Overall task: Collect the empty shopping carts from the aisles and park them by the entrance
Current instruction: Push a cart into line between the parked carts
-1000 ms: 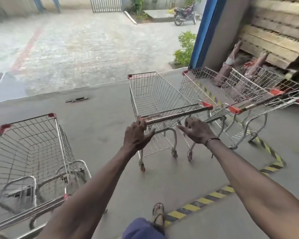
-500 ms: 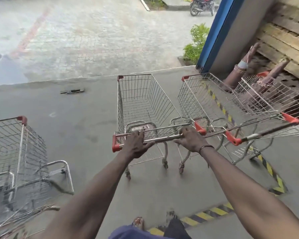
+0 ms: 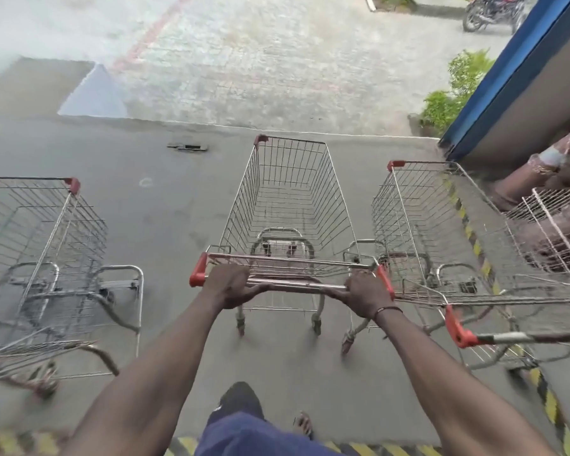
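Both hands wrapped tight on the metal push bar [image 3: 297, 284] of an empty silver wire shopping cart with red corner caps [image 3: 290, 199], straight ahead: left hand [image 3: 232, 286], right hand [image 3: 366, 294]. Matching wire cart [image 3: 43, 232] left of left hand; another [image 3: 441, 232] just beside right hand.

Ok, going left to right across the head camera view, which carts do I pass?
Left empty cart → middle cart, with left hand and right hand on its handle → right cart → a far-right cart, partly cut off.
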Demonstrator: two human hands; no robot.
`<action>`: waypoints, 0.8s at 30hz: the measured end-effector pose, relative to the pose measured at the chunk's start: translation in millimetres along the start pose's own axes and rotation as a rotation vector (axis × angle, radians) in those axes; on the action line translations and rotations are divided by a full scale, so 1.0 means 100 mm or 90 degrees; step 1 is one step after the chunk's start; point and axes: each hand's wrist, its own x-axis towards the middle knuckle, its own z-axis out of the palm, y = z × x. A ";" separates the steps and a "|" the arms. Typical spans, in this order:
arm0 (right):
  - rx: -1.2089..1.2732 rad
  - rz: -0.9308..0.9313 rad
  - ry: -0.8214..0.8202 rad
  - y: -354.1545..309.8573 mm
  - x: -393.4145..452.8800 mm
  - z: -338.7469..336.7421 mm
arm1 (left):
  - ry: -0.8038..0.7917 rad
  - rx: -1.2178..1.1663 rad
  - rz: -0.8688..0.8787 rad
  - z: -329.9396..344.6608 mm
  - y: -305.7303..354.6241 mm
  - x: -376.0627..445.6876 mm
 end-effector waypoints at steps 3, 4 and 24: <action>-0.002 -0.026 0.047 0.04 0.12 0.00 | 0.007 0.018 -0.003 0.00 -0.05 0.12; -0.011 -0.027 0.051 0.04 0.18 -0.02 | 0.009 0.017 -0.005 -0.02 -0.08 0.18; -0.030 0.014 0.053 -1.06 2.29 -0.82 | -0.019 0.025 -0.026 -0.52 -1.97 1.60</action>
